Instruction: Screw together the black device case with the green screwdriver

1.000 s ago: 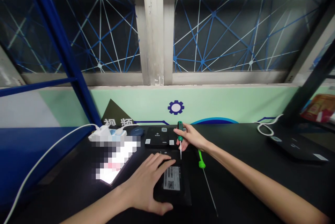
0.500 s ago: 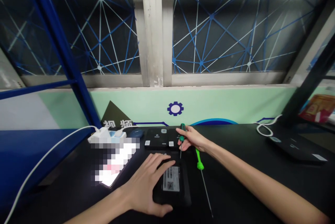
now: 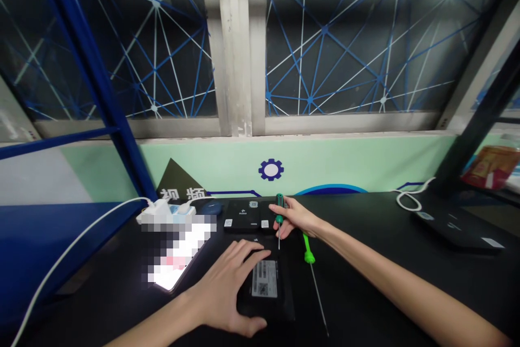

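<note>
My right hand (image 3: 298, 216) holds a screwdriver (image 3: 279, 211) with a dark green handle, pinched between thumb and fingers. Its shaft points down, and the tip is at the far end of a flat black device (image 3: 280, 303). On that device is a silver label (image 3: 265, 279) with barcodes and a QR code. My left hand (image 3: 229, 285) spreads over the device's left side, index finger near its far edge and thumb by its near edge, fingers apart. A second screwdriver (image 3: 309, 256), bright green with a long shaft, lies on the table right of the device.
Behind my hands lie flat black boxes (image 3: 242, 216) with small white stickers. Left are a lit phone (image 3: 182, 257), a white power strip (image 3: 162, 213) with cables and a dark mouse (image 3: 211, 208). Another black device (image 3: 457, 233) and a white cable (image 3: 409, 201) are at right.
The dark green screwdriver stands a little more upright, its tip slightly lower in view. My right hand has shifted slightly left; my left hand stays in place on the device.
</note>
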`<state>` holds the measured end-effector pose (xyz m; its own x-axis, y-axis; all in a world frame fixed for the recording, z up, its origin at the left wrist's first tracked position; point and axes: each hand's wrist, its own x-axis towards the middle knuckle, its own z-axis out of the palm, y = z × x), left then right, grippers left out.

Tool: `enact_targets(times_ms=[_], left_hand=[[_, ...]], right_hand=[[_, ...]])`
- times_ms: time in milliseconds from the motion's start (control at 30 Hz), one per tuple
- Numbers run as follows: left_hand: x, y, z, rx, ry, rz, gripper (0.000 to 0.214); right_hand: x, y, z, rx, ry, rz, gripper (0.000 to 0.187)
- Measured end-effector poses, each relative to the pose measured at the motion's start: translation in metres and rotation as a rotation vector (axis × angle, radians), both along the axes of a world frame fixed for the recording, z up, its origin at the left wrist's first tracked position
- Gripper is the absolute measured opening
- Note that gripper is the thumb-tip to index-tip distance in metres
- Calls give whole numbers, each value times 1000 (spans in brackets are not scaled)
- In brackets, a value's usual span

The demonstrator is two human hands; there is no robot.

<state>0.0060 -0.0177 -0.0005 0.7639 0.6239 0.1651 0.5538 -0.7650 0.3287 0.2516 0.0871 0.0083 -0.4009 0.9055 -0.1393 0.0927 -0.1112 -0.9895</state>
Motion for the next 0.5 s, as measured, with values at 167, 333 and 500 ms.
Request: enact_targets(times_ms=[167,333,500], left_hand=[[0,-1,0,8,11,10,102],[1,-1,0,-12,12,16,103],[-1,0,-3,-21,19,51,106]], right_hand=[[-1,0,-1,37,-2,3,32],[-3,-5,4,91,-19,-2,33],[-8,-11,4,168,-40,65,41]])
